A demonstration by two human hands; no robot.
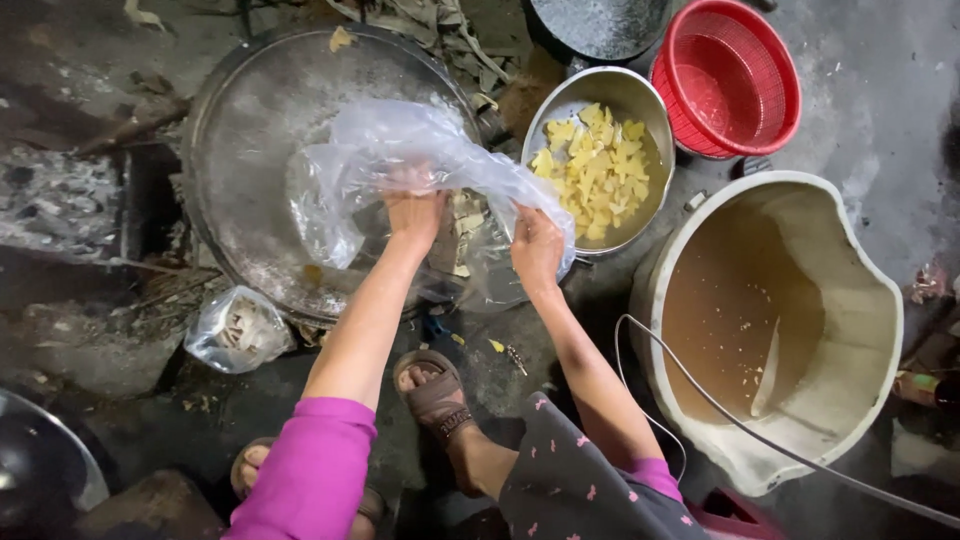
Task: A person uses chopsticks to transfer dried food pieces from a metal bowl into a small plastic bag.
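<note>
Both my hands hold a large clear plastic bag [400, 150] over a wide metal wok [240, 130] on the ground. My left hand [415, 215] grips the bag's middle from below, fingers buried in the plastic. My right hand [537, 250] pinches the bag's right edge. Pale cut pieces show inside the bag's lower part, near the wok's right rim. To the right stands a steel bowl [640, 105] filled with yellow cut pieces in water.
A red plastic basket [730, 75] sits at the top right. A big cracked white bucket [860, 300] with brownish water stands at the right. A small tied plastic bag [235, 330] lies at the left. My sandalled foot [435, 395] rests below the wok.
</note>
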